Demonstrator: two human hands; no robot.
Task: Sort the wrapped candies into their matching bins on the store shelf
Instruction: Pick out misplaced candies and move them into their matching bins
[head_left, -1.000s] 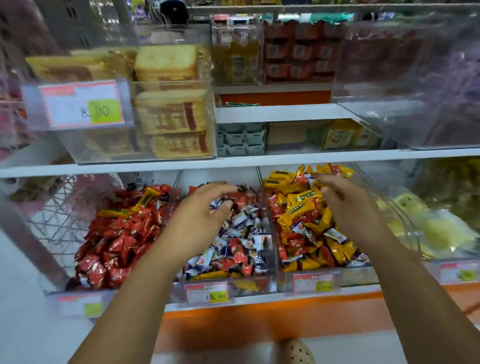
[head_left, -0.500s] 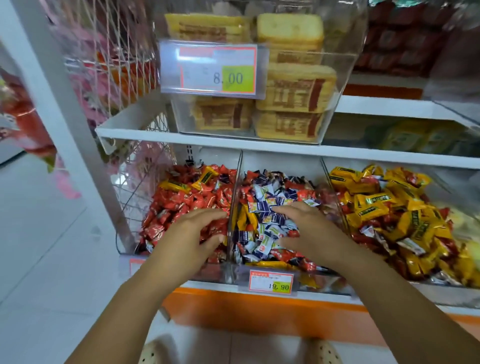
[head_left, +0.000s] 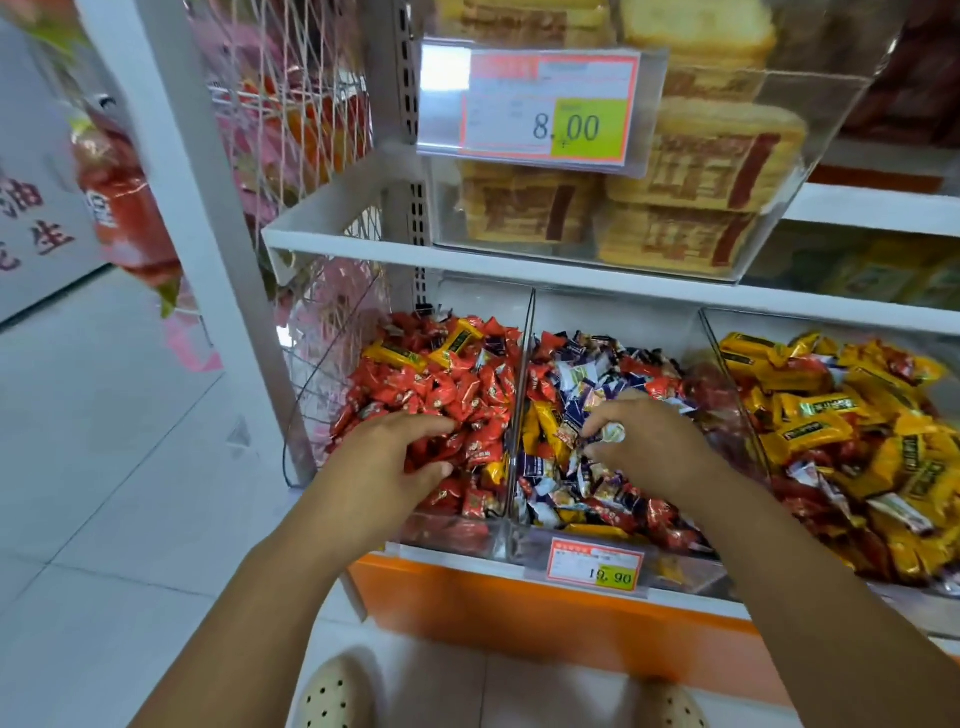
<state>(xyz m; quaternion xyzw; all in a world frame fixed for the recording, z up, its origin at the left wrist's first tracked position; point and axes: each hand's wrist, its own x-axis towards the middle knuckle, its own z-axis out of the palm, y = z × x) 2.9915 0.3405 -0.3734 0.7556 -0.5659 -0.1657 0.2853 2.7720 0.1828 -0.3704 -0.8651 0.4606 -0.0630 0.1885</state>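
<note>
Left hand (head_left: 387, 470) low centre-left, fingers curled into red candies (head_left: 447, 384) in the left bin (head_left: 457, 535). Right hand (head_left: 647, 441) at centre over the middle bin (head_left: 524, 395), fingertips seemingly pinching a pale-wrapped candy (head_left: 608, 432); grip blurred.

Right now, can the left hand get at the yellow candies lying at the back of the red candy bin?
Probably yes. The left hand already rests in the red candy bin, whose top is open, and the yellow candies lie uncovered on the pile behind it. Only the shelf above might limit room.
</note>
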